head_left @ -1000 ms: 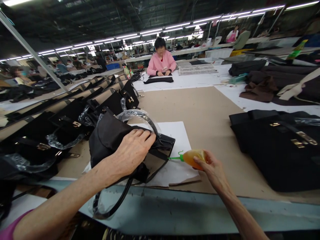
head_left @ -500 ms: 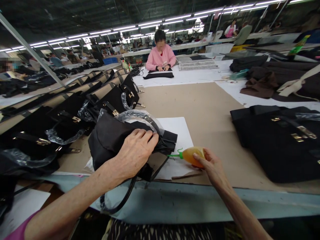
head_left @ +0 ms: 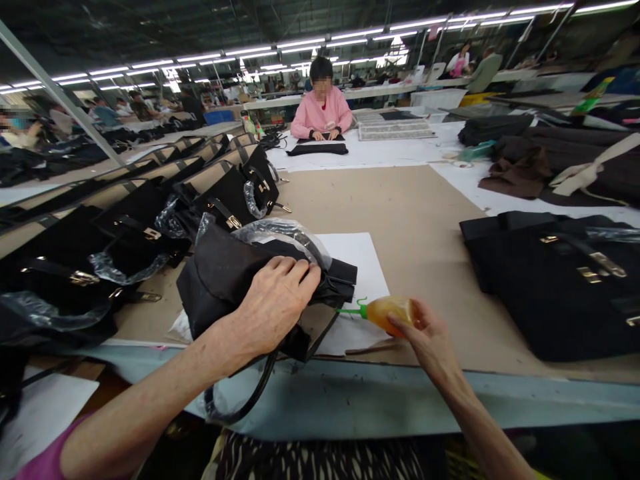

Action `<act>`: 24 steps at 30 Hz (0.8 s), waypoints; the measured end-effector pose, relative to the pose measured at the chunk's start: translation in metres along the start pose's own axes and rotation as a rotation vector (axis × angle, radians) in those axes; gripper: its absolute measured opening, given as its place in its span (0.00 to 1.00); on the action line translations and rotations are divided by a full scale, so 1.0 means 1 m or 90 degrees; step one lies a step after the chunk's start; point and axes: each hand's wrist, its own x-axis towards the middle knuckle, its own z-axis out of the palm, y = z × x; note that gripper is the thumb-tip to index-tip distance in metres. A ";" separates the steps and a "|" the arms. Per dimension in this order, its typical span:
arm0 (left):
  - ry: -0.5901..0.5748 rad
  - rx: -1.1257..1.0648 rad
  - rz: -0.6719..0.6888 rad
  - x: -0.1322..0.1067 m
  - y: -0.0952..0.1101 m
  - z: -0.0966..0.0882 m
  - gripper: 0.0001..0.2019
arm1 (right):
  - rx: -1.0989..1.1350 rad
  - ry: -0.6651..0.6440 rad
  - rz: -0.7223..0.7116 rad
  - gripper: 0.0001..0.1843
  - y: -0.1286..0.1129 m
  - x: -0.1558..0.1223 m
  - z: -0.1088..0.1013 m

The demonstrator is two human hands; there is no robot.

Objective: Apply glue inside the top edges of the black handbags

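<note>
"What's the largest thing?"

"The surface [head_left: 420,233], covered in brown paper, with a white sheet [head_left: 374,267] on top. The black bag [head_left: 217,263] lies tilted partly over that sheet, a dark handle [head_left: 260,387] drooping past the front edge."

"And the fingers?"

"The left hand [head_left: 277,300] rests over the bag, its fingers bent down and gripping it, so the bag lies directly under them. The right hand [head_left: 427,330] is just beside it, thumb and fingers wrapped round an amber bottle [head_left: 387,312]. The bottle is held on its side, green nozzle [head_left: 354,311] toward the bag."

"Do nozzle and bag touch?"

"I can't tell — the tip is too thin where it reaches the bag's edge."

"What else is hidden?"

"The left fingertips, tucked among black folds, and the bottle's base, behind the right hand. The right forearm is cut off below."
</note>
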 end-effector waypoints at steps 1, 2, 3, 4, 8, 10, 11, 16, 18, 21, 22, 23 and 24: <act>0.002 0.000 -0.002 0.000 0.000 0.000 0.17 | -0.017 0.010 -0.013 0.24 0.001 0.002 0.000; 0.004 -0.001 -0.002 0.000 0.000 0.000 0.17 | -0.036 0.019 -0.028 0.25 0.002 0.003 0.000; 0.005 -0.003 -0.001 0.000 0.000 0.000 0.17 | -0.061 0.027 -0.051 0.25 0.002 0.004 0.000; 0.005 -0.004 0.000 0.000 0.000 0.000 0.17 | -0.091 0.036 -0.080 0.24 0.002 0.006 0.000; 0.001 -0.005 0.001 0.001 -0.001 0.001 0.17 | -0.221 0.083 -0.194 0.22 -0.002 0.008 0.001; 0.000 -0.004 -0.001 0.001 -0.001 0.001 0.18 | -0.233 0.095 -0.209 0.22 -0.003 0.008 0.002; 0.001 -0.003 -0.002 0.001 -0.001 0.001 0.18 | -0.234 0.097 -0.211 0.23 -0.002 0.008 0.003; 0.006 -0.002 -0.003 0.000 0.000 0.003 0.18 | -0.159 0.076 -0.131 0.25 0.003 0.002 0.003; 0.008 -0.004 -0.005 -0.001 0.000 0.003 0.18 | -0.079 0.047 -0.064 0.26 0.004 -0.001 0.002; 0.015 -0.003 -0.009 -0.002 0.001 0.003 0.17 | 0.008 0.012 0.000 0.26 0.004 -0.005 0.000; 0.017 -0.003 -0.009 -0.003 0.001 0.003 0.17 | 0.023 0.007 0.011 0.26 0.003 -0.006 -0.001; 0.017 -0.003 -0.010 -0.003 0.002 0.003 0.17 | 0.034 0.003 0.020 0.25 0.003 -0.007 -0.001; 0.016 -0.003 -0.012 -0.003 0.002 0.003 0.17 | 0.041 0.000 0.025 0.25 0.002 -0.008 -0.001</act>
